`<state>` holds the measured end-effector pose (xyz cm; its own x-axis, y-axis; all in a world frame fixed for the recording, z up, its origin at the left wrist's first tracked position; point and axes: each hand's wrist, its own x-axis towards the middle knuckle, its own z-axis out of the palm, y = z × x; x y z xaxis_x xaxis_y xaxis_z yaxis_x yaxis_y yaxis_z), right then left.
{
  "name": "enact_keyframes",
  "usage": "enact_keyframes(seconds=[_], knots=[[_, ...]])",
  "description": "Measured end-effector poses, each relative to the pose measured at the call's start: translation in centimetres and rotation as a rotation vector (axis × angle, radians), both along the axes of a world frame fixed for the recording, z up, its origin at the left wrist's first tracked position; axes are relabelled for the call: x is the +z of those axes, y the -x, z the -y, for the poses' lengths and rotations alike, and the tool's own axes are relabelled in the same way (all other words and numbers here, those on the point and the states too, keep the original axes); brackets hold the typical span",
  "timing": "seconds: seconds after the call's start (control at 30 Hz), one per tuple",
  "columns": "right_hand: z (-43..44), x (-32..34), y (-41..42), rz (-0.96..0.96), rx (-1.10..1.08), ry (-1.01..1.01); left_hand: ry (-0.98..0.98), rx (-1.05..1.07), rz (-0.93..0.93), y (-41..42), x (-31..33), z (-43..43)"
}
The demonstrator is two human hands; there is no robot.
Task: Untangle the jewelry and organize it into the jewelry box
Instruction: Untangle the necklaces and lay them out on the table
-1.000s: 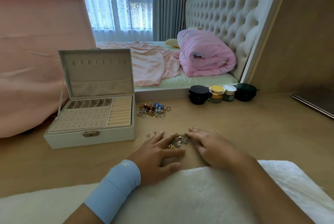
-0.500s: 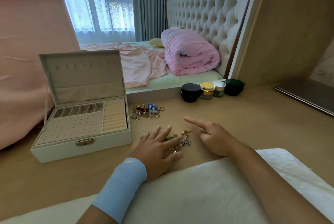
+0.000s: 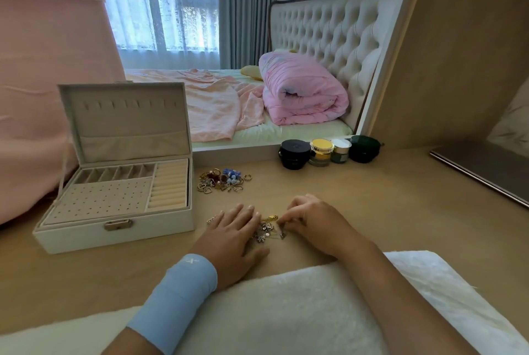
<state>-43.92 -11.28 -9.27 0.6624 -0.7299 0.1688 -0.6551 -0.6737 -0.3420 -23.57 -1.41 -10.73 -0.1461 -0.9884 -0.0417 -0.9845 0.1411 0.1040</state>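
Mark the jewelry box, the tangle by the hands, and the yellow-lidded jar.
jewelry box (image 3: 86,235): head view, front wall.
tangle (image 3: 264,230): head view, middle of the cluster.
yellow-lidded jar (image 3: 321,145): head view, lid top.

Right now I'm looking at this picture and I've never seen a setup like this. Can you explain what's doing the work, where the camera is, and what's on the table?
There is no machine here: a person works with two bare hands, and the single camera sits on their head, looking forward and down. The left hand, above a blue wristband, lies with straight fingers on a tangled jewelry heap on the wooden table. The right hand pinches a piece at the heap's edge with curled fingers. To the left stands an open jewelry box. Behind the hands lies a second pile of rings and charms, and further back are four small jars. A white fluffy cloth covers the near edge.
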Motion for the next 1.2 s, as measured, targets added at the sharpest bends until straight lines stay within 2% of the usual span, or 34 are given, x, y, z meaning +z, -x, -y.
enact_keyframes(seconds=[0.17, 0.3, 0.37, 0.5, 0.6, 0.67, 0.77, 0.93, 1.03, 1.13, 1.2], knots=[[0.4, 1.0, -0.2, -0.132, -0.01, 0.126, 0.21, 0.018, -0.156, 1.2, 2.0, 1.7], [0.9, 0.7, 0.1, -0.228, -0.014, 0.102, 0.148, 0.092, -0.314, 2.4, 3.8, 4.4], [0.9, 0.6, 0.4, -0.084, -0.048, -0.034, 0.112, 0.153, -0.43, 2.6, 4.0, 5.5], [0.9, 0.6, 1.2, 0.452, -0.14, -0.379, 0.031, 0.166, -0.781, 2.9, 3.1, 6.7], [0.8, 1.2, 0.9, 0.648, -0.134, -0.517, -0.081, 0.108, -1.074, 3.1, 3.0, 6.6], [0.7, 1.6, 0.5, 0.701, -0.136, -0.555, -0.136, 0.075, -1.212, 3.2, 3.4, 6.5], [0.6, 2.4, 0.1, 0.731, -0.121, -0.573, -0.136, 0.046, -1.229, 3.1, 4.0, 6.6], [1.5, 4.5, -0.5, 0.724, -0.099, -0.574, 0.122, 0.034, -1.085, 2.7, 4.7, 7.2], [2.2, 6.1, -1.1, 0.703, -0.063, -0.551, 0.153, 0.01, -1.07, 1.9, 5.3, 7.1], [3.0, 7.1, -1.9, 0.687, -0.014, -0.557, 0.172, 0.05, -1.143, 1.1, 5.3, 7.3], [3.3, 7.2, -2.5, 0.678, 0.01, -0.556, 0.154, 0.081, -1.31, 0.8, 5.4, 7.3]])
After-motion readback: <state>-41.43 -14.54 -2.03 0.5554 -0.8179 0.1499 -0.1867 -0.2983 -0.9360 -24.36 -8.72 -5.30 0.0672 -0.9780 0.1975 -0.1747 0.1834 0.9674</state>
